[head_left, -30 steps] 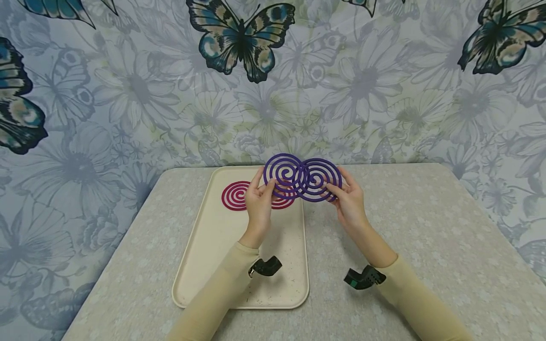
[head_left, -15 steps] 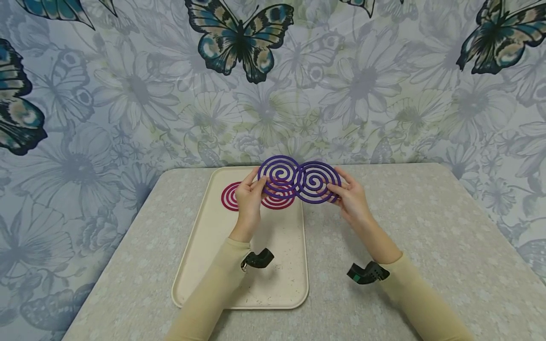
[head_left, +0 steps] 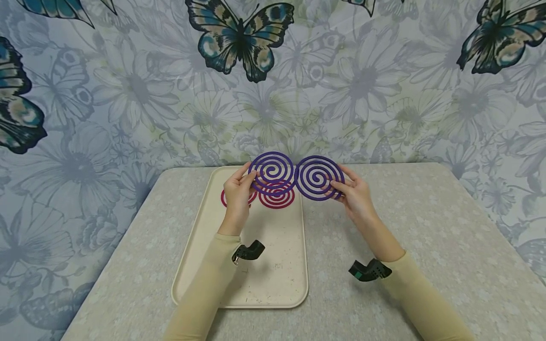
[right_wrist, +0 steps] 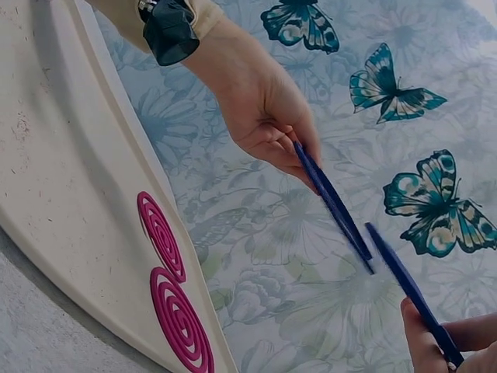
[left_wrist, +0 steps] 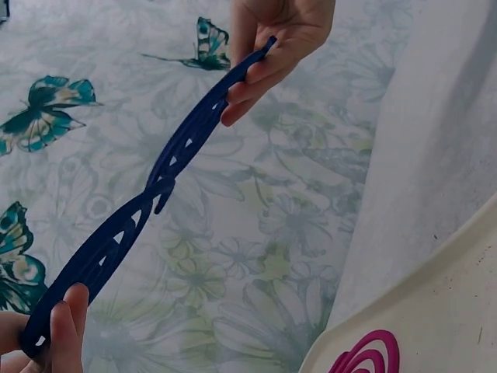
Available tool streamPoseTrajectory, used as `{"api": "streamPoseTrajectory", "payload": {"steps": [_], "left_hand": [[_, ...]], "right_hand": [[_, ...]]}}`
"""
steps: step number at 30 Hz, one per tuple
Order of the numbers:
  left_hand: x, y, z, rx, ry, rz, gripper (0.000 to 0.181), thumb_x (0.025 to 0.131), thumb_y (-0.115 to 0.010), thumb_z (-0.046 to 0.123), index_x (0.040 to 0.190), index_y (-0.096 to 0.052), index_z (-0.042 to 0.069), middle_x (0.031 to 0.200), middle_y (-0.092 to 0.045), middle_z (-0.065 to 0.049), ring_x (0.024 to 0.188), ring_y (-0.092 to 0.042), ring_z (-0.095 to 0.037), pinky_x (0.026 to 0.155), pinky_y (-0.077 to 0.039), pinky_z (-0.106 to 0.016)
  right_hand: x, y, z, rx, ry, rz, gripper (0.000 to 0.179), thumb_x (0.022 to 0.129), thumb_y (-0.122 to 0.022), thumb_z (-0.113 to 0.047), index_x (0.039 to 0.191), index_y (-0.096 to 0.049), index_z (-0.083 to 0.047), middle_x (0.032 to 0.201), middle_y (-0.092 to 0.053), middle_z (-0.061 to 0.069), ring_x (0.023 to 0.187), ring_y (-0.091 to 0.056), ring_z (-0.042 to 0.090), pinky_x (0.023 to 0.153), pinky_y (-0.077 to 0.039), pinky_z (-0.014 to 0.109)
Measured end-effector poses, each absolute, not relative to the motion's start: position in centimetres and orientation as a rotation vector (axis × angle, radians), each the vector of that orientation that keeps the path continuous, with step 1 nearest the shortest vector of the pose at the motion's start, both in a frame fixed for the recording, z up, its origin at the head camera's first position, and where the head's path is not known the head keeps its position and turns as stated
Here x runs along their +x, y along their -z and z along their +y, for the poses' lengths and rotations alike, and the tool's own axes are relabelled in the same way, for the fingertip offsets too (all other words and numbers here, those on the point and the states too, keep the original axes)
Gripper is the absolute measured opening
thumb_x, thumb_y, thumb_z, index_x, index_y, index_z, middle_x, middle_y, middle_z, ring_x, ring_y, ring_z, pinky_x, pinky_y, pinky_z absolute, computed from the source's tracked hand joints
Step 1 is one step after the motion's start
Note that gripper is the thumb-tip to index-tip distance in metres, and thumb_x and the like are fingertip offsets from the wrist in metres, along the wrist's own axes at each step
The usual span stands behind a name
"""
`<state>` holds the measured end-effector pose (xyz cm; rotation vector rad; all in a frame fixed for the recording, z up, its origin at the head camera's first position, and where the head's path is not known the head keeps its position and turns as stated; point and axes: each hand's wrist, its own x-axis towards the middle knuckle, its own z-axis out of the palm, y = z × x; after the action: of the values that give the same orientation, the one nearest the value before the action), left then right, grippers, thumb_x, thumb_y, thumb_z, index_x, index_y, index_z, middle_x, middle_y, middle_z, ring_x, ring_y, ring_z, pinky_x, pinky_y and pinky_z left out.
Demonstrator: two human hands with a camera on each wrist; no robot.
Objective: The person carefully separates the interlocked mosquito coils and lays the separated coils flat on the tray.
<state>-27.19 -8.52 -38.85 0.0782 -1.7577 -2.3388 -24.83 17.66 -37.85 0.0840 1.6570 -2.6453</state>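
Note:
My left hand (head_left: 236,201) pinches the outer edge of a flat purple spiral coil (head_left: 274,169), shaped like a mosquito coil, thumb in front and fingers behind. My right hand (head_left: 360,204) pinches a second purple spiral coil (head_left: 318,179) by its right edge in the same way. Both coils are held up side by side above the tray's far end, inner rims right next to each other. Seen edge-on in the right wrist view, the right-hand coil (right_wrist: 334,206) and left-hand coil (right_wrist: 411,287) show a narrow gap between their near ends.
A cream tray (head_left: 277,274) with dark crumbs lies on the grey patterned tabletop (head_left: 426,227). Two pink spiral coils, one on the right (head_left: 277,207) and one on the left (head_left: 222,198) partly behind my left hand, lie at its far end. A butterfly-print wall covering (head_left: 367,85) stands behind.
The purple coils overlapped a second ago and now sit side by side. My left hand has moved left with its coil, and my right hand slightly right with the other.

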Motion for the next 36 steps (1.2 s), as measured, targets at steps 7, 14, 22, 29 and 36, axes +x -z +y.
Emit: {"api": "streamPoseTrajectory", "payload": {"steps": [7, 14, 22, 29, 36], "left_hand": [[-27.2, 38.8, -8.8, 0.072, 2.345, -1.748, 0.041, 0.094, -0.058, 0.011, 0.134, -0.053, 0.002, 0.074, -0.072, 0.013, 0.064, -0.066, 0.000, 0.064, -0.056, -0.015], [-27.0, 38.7, -9.5, 0.137, 2.327, -1.750, 0.039, 0.094, -0.058, 0.012, 0.133, -0.055, 0.007, 0.075, -0.072, 0.013, 0.062, -0.063, 0.001, 0.060, -0.052, -0.013], [-26.8, 40.9, -11.8, 0.246, 2.253, -1.841, 0.037, 0.094, -0.058, 0.010, 0.131, -0.057, 0.007, 0.075, -0.069, 0.015, 0.066, -0.064, 0.001, 0.062, -0.053, -0.012], [-25.5, 44.5, -13.6, 0.240, 2.124, -2.095, 0.036, 0.095, -0.057, 0.009, 0.130, -0.057, 0.004, 0.073, -0.067, 0.015, 0.064, -0.062, 0.003, 0.061, -0.053, -0.012], [-23.9, 46.4, -16.8, 0.310, 2.099, -2.148, 0.038, 0.095, -0.056, 0.007, 0.133, -0.054, 0.002, 0.068, -0.065, 0.020, 0.062, -0.058, 0.005, 0.058, -0.050, -0.011]], "right_hand": [[-24.8, 37.7, 17.8, 0.088, 2.670, 1.623, 0.059, 0.090, -0.048, 0.014, 0.145, -0.030, 0.004, 0.084, -0.074, -0.003, 0.071, -0.071, 0.009, 0.059, -0.058, 0.022], [-24.9, 37.6, 17.7, 0.103, 2.677, 1.613, 0.058, 0.090, -0.048, 0.015, 0.144, -0.032, 0.003, 0.084, -0.074, -0.004, 0.070, -0.071, 0.009, 0.060, -0.058, 0.022], [-24.9, 37.9, 17.4, 0.095, 2.647, 1.629, 0.058, 0.090, -0.048, 0.014, 0.144, -0.031, 0.003, 0.085, -0.073, -0.005, 0.076, -0.071, 0.008, 0.062, -0.058, 0.022], [-24.6, 38.0, 17.3, 0.138, 2.612, 1.661, 0.060, 0.091, -0.048, 0.012, 0.147, -0.028, 0.001, 0.084, -0.073, -0.006, 0.073, -0.070, 0.008, 0.062, -0.059, 0.022], [-24.6, 38.8, 16.6, 0.135, 2.556, 1.689, 0.062, 0.091, -0.048, 0.012, 0.148, -0.026, 0.001, 0.081, -0.072, -0.008, 0.072, -0.070, 0.005, 0.062, -0.058, 0.019]]}}
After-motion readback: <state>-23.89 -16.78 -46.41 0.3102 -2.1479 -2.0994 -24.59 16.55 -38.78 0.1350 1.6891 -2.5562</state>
